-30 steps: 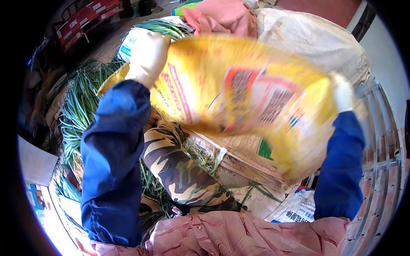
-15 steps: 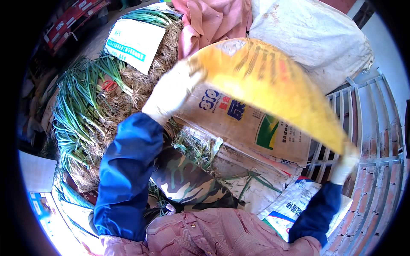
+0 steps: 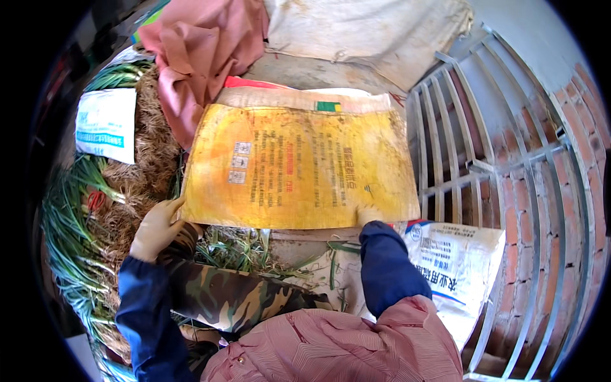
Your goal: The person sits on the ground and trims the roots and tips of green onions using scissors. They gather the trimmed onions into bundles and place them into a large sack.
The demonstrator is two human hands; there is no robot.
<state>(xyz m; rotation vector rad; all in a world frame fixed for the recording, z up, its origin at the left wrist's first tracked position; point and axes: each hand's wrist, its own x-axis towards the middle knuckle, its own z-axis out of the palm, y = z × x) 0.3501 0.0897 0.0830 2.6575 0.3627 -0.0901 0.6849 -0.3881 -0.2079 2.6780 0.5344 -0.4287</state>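
Note:
A worn yellow woven sack (image 3: 280, 172) with faded print lies flat over a stack of other sacks in front of me. My left hand (image 3: 158, 228), in a pale glove, pinches the sack's near left corner between thumb and fingers. Over its near edge, right of the middle, rests my gloved right hand (image 3: 368, 215). The glove there blends with the yellow, so I cannot make out how its fingers are bent. Beneath, at the far side, a whitish sack (image 3: 273, 99) with a green patch and a red sack edge (image 3: 245, 82) stick out.
Bundles of green onions (image 3: 70, 223) with tangled roots (image 3: 153, 114) line the left, with red-handled scissors (image 3: 96, 201) among them. A pink cloth (image 3: 203, 44) and large white sack (image 3: 356, 32) lie beyond. Metal bars (image 3: 471, 127) stand right, near a white printed sack (image 3: 458, 267).
The yellow sack has come down from a raised, tilted position to lie flat on the stack. Both hands are lower, and my right hand has moved inward from the far right. The view has shifted right.

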